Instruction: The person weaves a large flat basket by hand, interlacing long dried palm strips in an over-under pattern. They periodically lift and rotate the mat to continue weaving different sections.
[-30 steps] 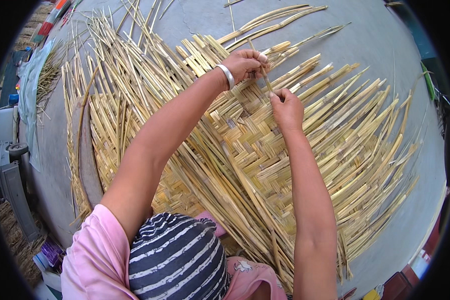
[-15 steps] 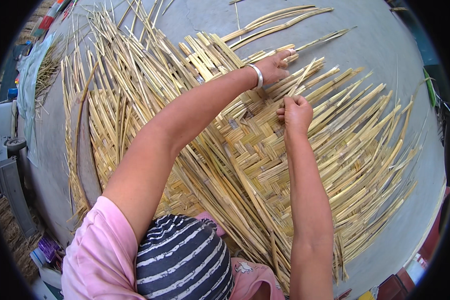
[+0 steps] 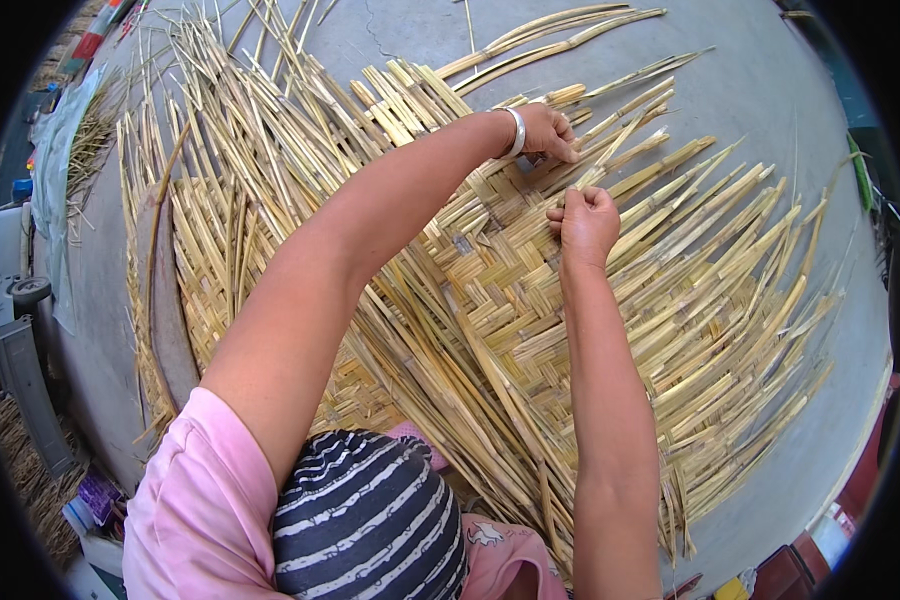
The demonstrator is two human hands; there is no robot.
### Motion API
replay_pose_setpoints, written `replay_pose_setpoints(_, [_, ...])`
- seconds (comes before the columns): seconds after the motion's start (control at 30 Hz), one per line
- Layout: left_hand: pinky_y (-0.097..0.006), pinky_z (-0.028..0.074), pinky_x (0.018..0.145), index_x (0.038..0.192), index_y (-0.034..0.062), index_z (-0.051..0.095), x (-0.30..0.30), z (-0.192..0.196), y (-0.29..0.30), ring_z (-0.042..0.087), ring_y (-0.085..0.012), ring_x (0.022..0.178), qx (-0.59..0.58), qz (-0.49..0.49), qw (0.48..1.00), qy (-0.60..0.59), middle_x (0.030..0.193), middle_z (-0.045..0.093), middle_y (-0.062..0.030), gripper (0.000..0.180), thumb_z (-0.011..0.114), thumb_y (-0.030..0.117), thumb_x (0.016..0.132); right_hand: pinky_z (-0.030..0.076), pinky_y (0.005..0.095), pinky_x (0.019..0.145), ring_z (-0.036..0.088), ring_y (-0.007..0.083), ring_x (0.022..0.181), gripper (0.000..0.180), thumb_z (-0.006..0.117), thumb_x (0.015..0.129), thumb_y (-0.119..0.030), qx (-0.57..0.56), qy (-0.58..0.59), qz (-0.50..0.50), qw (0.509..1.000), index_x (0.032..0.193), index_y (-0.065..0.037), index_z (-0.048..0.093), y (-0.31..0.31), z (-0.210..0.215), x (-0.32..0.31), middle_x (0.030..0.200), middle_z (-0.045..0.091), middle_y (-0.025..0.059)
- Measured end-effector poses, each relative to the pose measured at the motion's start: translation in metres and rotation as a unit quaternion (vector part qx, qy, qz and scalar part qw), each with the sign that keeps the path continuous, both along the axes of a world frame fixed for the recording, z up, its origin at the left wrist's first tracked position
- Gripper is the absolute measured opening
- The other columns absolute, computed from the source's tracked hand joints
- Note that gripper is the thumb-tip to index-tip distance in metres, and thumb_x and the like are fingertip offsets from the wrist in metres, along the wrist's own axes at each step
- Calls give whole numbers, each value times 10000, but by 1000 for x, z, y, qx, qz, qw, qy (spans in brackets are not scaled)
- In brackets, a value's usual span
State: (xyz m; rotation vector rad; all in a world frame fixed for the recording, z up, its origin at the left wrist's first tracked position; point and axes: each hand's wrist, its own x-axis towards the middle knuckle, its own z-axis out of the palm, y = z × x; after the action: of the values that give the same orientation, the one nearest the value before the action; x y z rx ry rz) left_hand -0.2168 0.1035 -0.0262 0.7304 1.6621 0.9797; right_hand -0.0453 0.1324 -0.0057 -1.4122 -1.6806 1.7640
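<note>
Two bare hands work at the far edge of a half-woven mat (image 3: 490, 300) of pale split reed strips, laid flat on a grey concrete floor (image 3: 750, 80). Nearest the camera, at 6 o'clock, a striped cap (image 3: 370, 520) and pink sleeve (image 3: 200, 500); both forearms run up from there. Right hand (image 3: 585, 220), just past centre at 1 o'clock, is fisted tight on a strip end (image 3: 570, 190) (pinched btwn thumb & fingers). Left hand (image 3: 550, 135), w/ a silver bangle (image 3: 515, 132), sits beyond it at 12, fingers curled down onto loose strips (image 3: 630, 130); can't tell if it's clamping one or only pressing. Risks, as I judge: pulling too hard could snap or split the strip; if the left lifts, neighbouring strips could spring out of the weave. Sharp edges may cut fingers.
</note>
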Motion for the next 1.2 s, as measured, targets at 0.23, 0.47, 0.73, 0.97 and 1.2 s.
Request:
replay_pose_setpoints(0.23, [-246, 436, 598, 851, 57, 663, 6, -3, -3, 524, -81, 652, 21, 7, 994, 107, 715, 608, 22, 212, 753, 228, 762, 460, 250, 440, 613, 133, 513, 117, 595, 834, -95, 6, 33, -11, 999, 837, 0, 528, -2, -3, 2, 637, 573, 47])
replay_pose_setpoints(0.47, [-246, 404, 572, 876, 114, 645, -13, -2, 1, 486, -68, 628, -21, -102, 985, -138, 721, 570, 45, 159, 670, 266, 838, 467, 243, 444, 602, 124, 506, 101, 590, 831, -78, 2, 47, -7, 999, 843, 1, 529, -2, -8, 5, 640, 577, 48])
replay_pose_setpoints(0.73, [-251, 394, 582, 867, 145, 629, -9, 10, -1, 465, -59, 650, -71, -51, 989, -123, 726, 545, 60, 143, 649, 286, 859, 464, 241, 437, 595, 117, 501, 107, 588, 838, -86, -7, 61, -4, 998, 853, 1, 527, -1, -16, 8, 641, 583, 51])
replay_pose_setpoints(0.97, [-229, 374, 559, 770, 145, 599, -11, 5, -8, 458, -46, 622, -33, -46, 987, -153, 681, 514, 65, 149, 690, 248, 828, 467, 240, 437, 594, 118, 500, 112, 591, 850, -97, -8, 60, -3, 998, 858, -2, 532, -2, -14, 8, 649, 587, 54])
replay_pose_setpoints(1.2, [-241, 426, 540, 981, 61, 660, -6, 4, -9, 532, -63, 637, -40, -23, 998, 32, 760, 622, 31, 234, 710, 209, 806, 474, 242, 443, 597, 115, 514, 111, 589, 851, -99, -22, 68, -5, 997, 861, -2, 535, -3, -13, 8, 661, 589, 52])
